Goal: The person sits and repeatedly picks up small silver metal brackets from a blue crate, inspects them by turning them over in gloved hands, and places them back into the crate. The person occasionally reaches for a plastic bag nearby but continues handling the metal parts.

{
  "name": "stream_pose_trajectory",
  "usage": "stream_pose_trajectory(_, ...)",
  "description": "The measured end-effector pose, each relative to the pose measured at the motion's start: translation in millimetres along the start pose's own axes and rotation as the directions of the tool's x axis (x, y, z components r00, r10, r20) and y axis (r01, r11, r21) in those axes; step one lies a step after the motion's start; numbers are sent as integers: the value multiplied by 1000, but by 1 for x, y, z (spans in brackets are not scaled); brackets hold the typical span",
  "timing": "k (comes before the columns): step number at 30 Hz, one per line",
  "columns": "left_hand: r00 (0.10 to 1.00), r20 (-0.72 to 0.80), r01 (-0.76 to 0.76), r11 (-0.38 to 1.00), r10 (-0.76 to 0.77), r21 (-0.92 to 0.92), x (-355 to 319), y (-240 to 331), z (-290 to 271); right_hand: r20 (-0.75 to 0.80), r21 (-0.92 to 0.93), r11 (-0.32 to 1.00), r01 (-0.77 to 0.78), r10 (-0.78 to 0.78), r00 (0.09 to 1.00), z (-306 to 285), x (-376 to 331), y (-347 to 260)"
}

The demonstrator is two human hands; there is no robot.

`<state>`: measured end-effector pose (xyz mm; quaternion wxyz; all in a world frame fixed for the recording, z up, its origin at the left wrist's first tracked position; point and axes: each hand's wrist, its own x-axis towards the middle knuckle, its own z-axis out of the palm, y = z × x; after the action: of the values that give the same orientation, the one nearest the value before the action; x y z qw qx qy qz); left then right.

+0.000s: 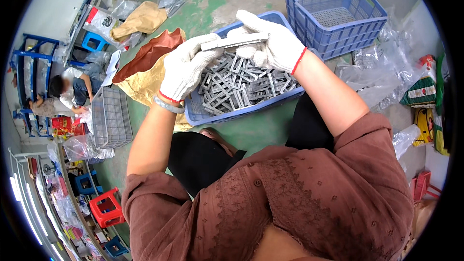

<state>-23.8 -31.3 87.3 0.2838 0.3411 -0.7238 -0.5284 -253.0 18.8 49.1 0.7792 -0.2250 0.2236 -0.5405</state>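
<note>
Both my hands wear white knit gloves with red cuffs. A flat, light grey metal bar (235, 42), perhaps several laid together, lies level between them. My left hand (187, 67) pinches its left end between thumb and fingers. Its right end rests in my right hand (274, 38), whose fingers curl beneath it while the thumb side points up and away. Under my hands sits a shallow blue plastic crate (251, 110), heaped with loose grey metal frame-like pieces (237, 84) lying every which way. The gloves cover part of the pile and of the crate's far rim.
A taller blue crate (331, 32) stands at the far right beside clear plastic bags (384, 75). Left of my crate lies an open brown paper sack (140, 79). Farther left are a grey crate (112, 121), a red stool (107, 208) and a seated person (75, 87).
</note>
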Motion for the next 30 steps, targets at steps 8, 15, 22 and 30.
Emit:
stream_pose_trajectory(8, 999, -37, -16, 999, 18, 39, -11, 7, 3, -126, -72, 997, -2, -7, 992, 11, -2, 1)
stream_pose_trajectory(15, 999, -37, -23, 996, 27, 85, -16, 12, 5, -124, -107, 994, -6, -7, 992, 13, -2, 2)
stream_pose_trajectory(22, 999, -47, 27, 991, -21, 130, -16, 17, 6, 32, -52, 998, -37, 38, 999, 6, -2, -2)
stream_pose_trajectory(30, 983, -10, 182, 981, -183, -65, -14, 14, 1, -108, -178, 982, -68, 50, 993, 10, -5, -2)
